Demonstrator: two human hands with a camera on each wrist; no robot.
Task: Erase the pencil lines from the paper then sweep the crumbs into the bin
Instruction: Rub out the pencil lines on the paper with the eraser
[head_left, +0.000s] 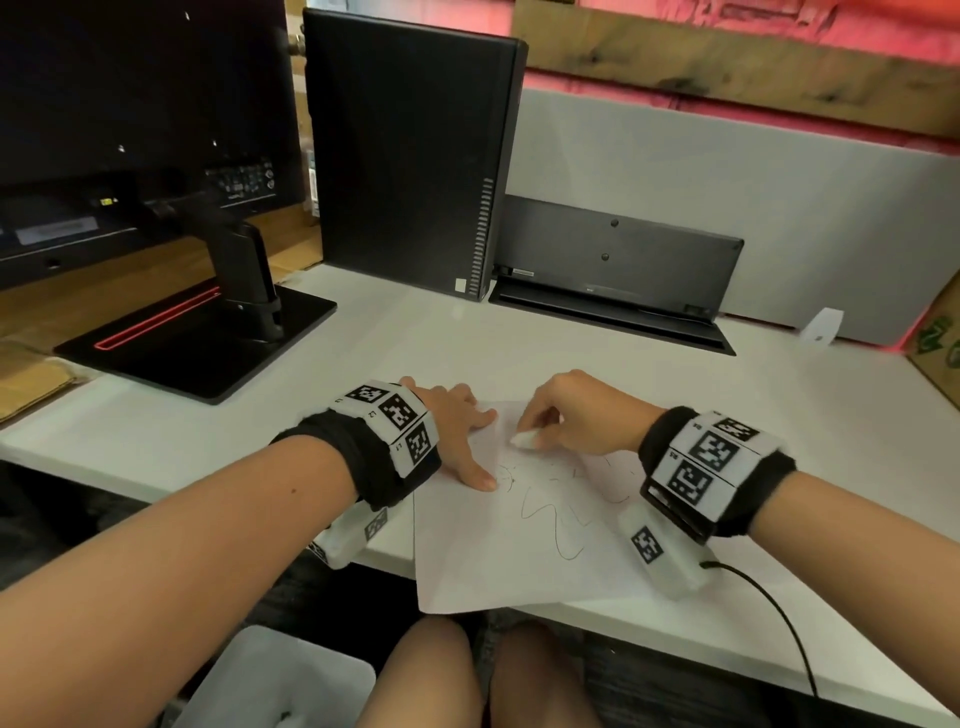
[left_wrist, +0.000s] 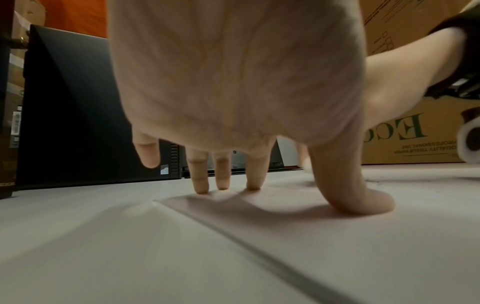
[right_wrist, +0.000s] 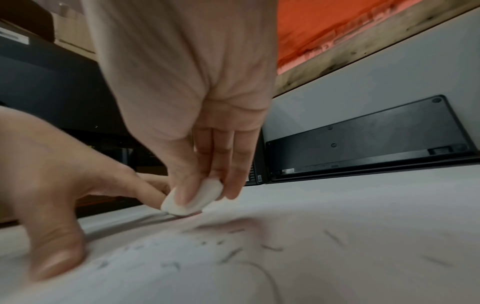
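Observation:
A white sheet of paper (head_left: 519, 561) lies at the desk's near edge, with a wavy pencil line (head_left: 556, 525) and short dark eraser crumbs (right_wrist: 231, 254) on it. My right hand (head_left: 576, 415) pinches a white eraser (head_left: 524, 440) (right_wrist: 193, 197) between thumb and fingers, its tip pressed on the paper's upper part. My left hand (head_left: 462, 436) lies spread on the paper's left side, the thumb (left_wrist: 358, 197) and fingertips (left_wrist: 223, 181) pressing it flat. A white bin (head_left: 275, 680) stands on the floor below the desk, left of my knees.
On the white desk (head_left: 779, 415) a black computer tower (head_left: 410, 150) stands behind the paper, a monitor stand (head_left: 208, 338) to its left and a black flat device (head_left: 618, 270) against the grey partition. A cardboard box (head_left: 940, 343) sits at the right edge. A black cable (head_left: 774, 608) trails from my right wrist.

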